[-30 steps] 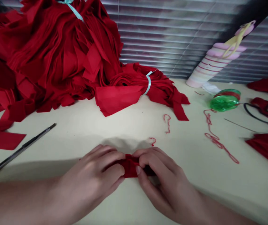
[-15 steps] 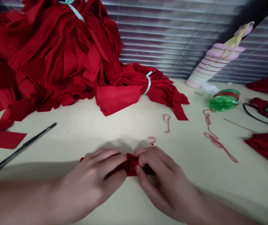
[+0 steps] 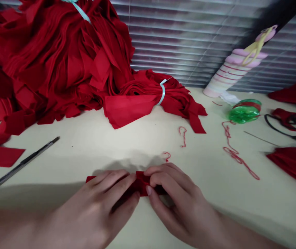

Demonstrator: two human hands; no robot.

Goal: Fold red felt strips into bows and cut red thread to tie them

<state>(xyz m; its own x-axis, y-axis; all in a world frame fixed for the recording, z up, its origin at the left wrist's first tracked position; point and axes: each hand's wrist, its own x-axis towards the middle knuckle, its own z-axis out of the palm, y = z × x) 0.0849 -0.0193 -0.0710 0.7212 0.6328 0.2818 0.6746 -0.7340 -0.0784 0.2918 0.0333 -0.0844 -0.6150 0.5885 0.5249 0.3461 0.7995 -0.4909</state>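
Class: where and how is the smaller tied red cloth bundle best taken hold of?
Probably by the middle, over the pale blue tie, coming from the near side: the tie gathers the smaller bundle there, while its ends splay loose and the larger pile crowds its left.

Matt red cloth strip (image 3: 142, 180) on my feed
Smooth tabletop (image 3: 127, 145), super glossy green plastic bundle (image 3: 242, 115), kinda metallic-looking slim tool (image 3: 8, 176).

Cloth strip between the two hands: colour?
The cloth strip is deep red, seen best in the head view.
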